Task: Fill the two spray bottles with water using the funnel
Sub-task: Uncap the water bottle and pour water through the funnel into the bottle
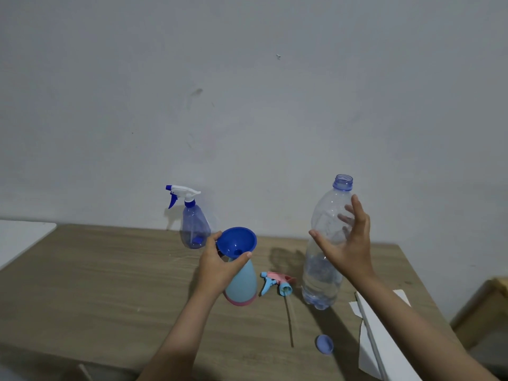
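A blue funnel (237, 241) sits in the neck of a light-blue spray bottle with a pink base (243, 287), standing mid-table. My left hand (220, 264) grips the bottle's neck just under the funnel. A large clear water bottle (323, 259) stands uncapped to the right, with a little water at its bottom. My right hand (347, 240) is spread open against its side, fingers straight. The pink and blue trigger head (277, 284) with its tube lies on the table between the two bottles. A clear blue spray bottle with a white trigger (192, 218) stands at the back.
The blue bottle cap (325, 344) lies near the wooden table's (96, 284) front edge. White paper sheets (384, 339) lie at the right front. A white surface (22, 237) adjoins the table on the left. A wall rises right behind the table.
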